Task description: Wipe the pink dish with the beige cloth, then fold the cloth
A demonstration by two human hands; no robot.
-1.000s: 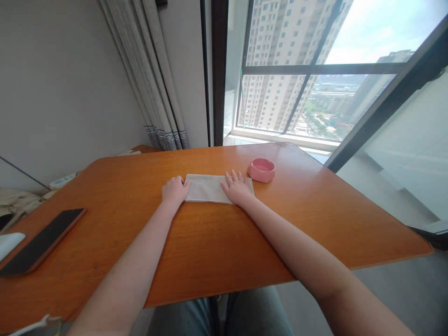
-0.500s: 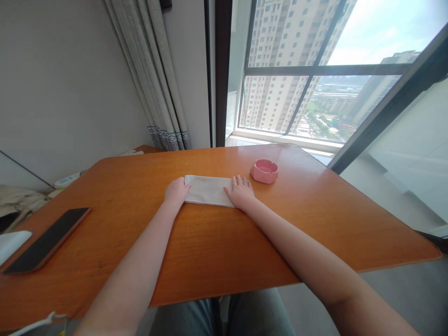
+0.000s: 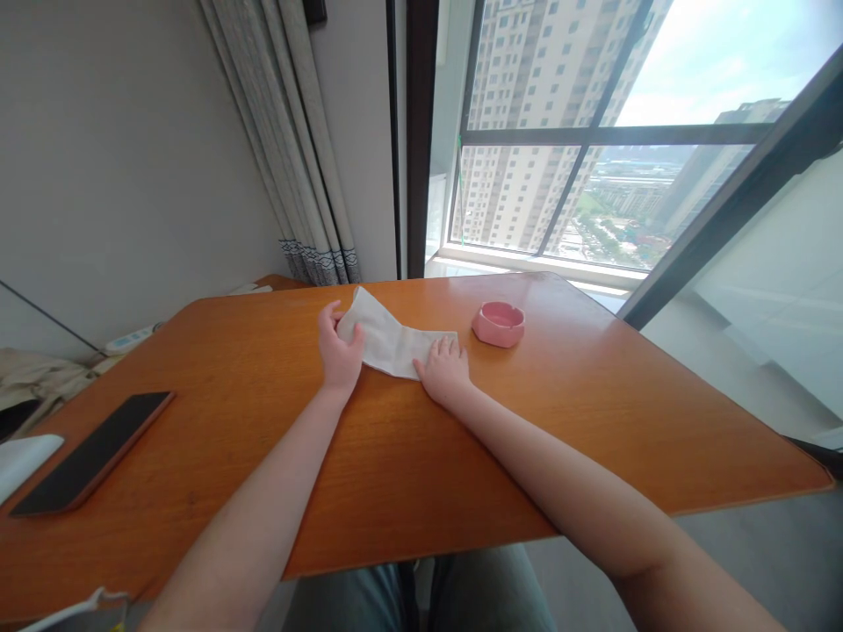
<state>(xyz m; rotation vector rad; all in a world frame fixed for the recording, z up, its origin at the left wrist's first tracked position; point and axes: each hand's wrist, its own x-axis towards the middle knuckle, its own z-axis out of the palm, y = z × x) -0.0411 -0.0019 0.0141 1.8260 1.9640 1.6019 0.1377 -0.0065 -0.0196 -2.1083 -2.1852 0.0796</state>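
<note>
A folded white cloth (image 3: 385, 338) lies across the middle of the wooden table, its left end lifted and bent upward. My left hand (image 3: 341, 349) grips that raised end, with the thumb on the near face and the fingers behind it, partly hidden. On the cloth's right end my right hand (image 3: 446, 369) lies flat with fingers stretched out, pressing it to the tabletop. Just to the right of this hand stands a pink ashtray (image 3: 499, 325), apart from both the hand and the cloth.
The wooden table (image 3: 421, 474) reaches from my lap toward the window (image 3: 586, 136). A dark flat slab (image 3: 96, 452) rests at the left, beside a white object (image 3: 26, 461) at the edge. A grey curtain (image 3: 290, 140) hangs beyond the table's far side.
My left hand has raised the cloth's left end off the table and bent it up and inward. My right hand stays on the other end, shifted only slightly left.
</note>
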